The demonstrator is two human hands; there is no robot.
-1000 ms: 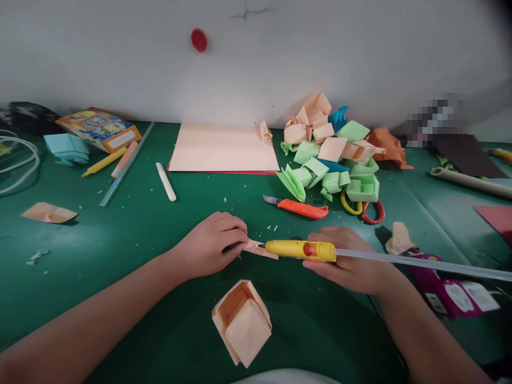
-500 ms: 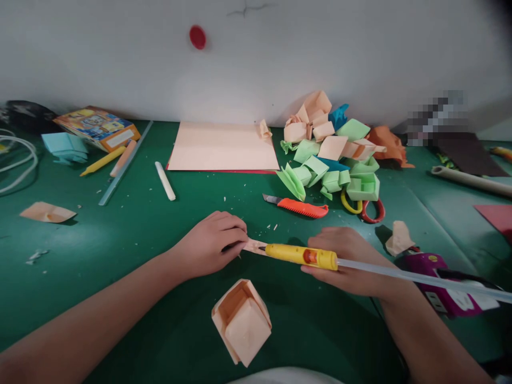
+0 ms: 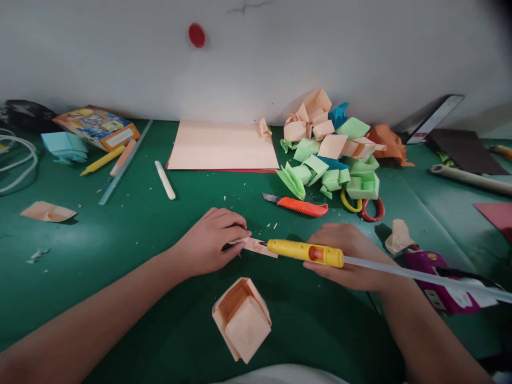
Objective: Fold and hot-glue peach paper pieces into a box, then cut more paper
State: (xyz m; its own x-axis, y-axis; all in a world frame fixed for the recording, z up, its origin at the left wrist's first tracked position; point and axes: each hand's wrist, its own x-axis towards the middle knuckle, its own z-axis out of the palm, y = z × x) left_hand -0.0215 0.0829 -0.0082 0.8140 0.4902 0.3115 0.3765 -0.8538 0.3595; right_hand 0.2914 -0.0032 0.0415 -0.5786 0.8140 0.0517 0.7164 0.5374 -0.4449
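Note:
My left hand [image 3: 214, 240] is closed on one end of a narrow peach paper strip [image 3: 262, 248], which lies low over the green tabletop. My right hand [image 3: 348, 256] is wrapped round a yellow hot glue gun [image 3: 306, 253], its handle hidden by the palm. The gun's dark nozzle points left, right at the strip; whether it touches cannot be told. From the gun's rear a long clear glue stick [image 3: 420, 276] runs off to the right. Nearer to me, between the forearms, rests a folded peach paper box [image 3: 244, 320] with an open hollow.
Beyond the hands lies an orange box cutter [image 3: 302, 206] with its blade out, beside scissors [image 3: 372, 209] under piled folded papers [image 3: 330, 146]. Peach sheets [image 3: 224, 146] lie by the wall. A purple power strip [image 3: 440, 282] sits right; a white stick [image 3: 165, 180] and colourful box [image 3: 98, 125] left.
The glue gun's tip has shifted slightly right and up along the strip, showing more of the strip's near edge. My left hand has barely moved.

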